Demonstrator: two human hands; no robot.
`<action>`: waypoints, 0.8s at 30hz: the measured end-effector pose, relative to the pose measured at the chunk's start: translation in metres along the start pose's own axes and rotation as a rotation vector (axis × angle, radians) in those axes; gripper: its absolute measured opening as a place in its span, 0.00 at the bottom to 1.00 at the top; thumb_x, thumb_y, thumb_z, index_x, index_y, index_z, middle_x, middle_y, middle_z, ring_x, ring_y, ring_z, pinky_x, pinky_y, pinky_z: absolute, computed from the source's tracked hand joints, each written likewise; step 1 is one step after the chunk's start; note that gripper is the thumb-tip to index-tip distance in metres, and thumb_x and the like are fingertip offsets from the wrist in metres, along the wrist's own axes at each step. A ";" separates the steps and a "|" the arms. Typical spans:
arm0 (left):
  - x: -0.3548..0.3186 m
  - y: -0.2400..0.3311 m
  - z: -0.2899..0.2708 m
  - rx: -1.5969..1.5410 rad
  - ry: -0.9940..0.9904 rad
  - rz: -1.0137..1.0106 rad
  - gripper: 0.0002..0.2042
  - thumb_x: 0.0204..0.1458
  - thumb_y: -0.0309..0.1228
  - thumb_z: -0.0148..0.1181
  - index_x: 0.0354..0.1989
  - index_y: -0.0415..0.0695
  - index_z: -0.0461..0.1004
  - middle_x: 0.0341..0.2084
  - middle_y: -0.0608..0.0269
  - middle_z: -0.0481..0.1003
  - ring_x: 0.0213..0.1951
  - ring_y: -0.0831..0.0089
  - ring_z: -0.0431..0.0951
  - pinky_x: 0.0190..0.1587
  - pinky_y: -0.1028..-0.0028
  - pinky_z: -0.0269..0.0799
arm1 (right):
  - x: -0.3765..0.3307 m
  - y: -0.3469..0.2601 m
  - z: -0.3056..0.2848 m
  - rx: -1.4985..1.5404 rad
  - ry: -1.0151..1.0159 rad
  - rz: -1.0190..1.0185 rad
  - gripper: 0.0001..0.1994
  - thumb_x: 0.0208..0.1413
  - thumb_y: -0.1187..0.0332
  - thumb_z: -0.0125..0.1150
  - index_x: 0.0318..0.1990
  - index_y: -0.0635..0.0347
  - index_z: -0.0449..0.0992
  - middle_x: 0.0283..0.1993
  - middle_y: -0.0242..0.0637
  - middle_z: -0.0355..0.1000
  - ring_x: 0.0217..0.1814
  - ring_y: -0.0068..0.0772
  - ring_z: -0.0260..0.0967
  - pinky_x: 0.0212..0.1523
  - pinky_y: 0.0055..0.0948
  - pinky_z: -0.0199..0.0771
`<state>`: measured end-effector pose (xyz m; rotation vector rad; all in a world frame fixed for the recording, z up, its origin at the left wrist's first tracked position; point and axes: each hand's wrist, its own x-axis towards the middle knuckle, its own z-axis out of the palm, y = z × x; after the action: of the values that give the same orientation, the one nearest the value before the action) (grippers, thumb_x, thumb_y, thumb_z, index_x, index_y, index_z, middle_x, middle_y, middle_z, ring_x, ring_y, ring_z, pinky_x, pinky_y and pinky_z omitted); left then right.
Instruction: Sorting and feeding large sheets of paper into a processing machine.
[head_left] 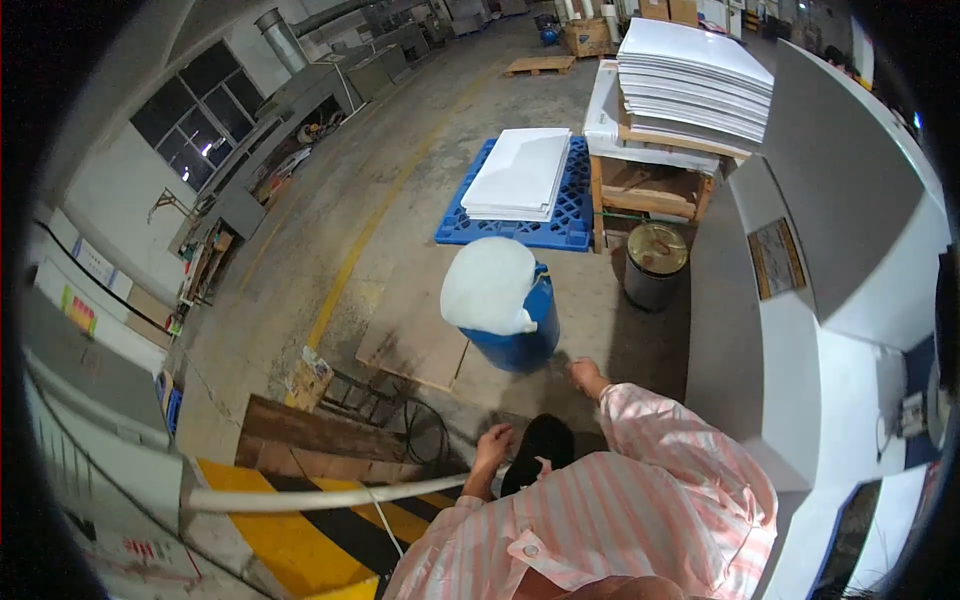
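Note:
Low in front of my body hangs my left hand (493, 443), its fingers curled in and nothing visible in them. My right hand (585, 375) is also loosely closed, farther forward, with no object showing in it. Just beyond it stands a blue plastic drum (515, 347), topped by a white rounded cover or pad (488, 285) that hangs over the near left side. Neither hand appears to touch the drum. Both arms wear pink-and-white striped sleeves. A dark shoe (541, 448) shows between my hands.
Behind the drum, white sheets (520, 172) lie stacked on a blue pallet (460, 232). A taller sheet stack (690, 80) and a metal pail (656, 252) stand to the right, beside a large grey-white machine (790, 370). A white rail (330, 497) and yellow-black striped plate (290, 530) are lower left.

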<state>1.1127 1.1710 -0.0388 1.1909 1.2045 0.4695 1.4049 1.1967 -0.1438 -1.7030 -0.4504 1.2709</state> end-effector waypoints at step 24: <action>0.392 0.278 0.066 0.315 -0.146 0.042 0.15 0.49 0.32 0.57 0.42 0.35 0.73 0.30 0.57 0.76 0.29 0.73 0.75 0.34 0.75 0.71 | 0.094 -0.322 -0.202 0.569 0.217 -0.039 0.09 0.55 0.70 0.47 0.33 0.66 0.72 0.23 0.36 0.69 0.22 0.27 0.65 0.22 0.25 0.66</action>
<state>1.3919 1.5638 0.0203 1.4951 1.1560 0.2229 1.6951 1.3336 0.0800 -1.3147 0.0146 1.0421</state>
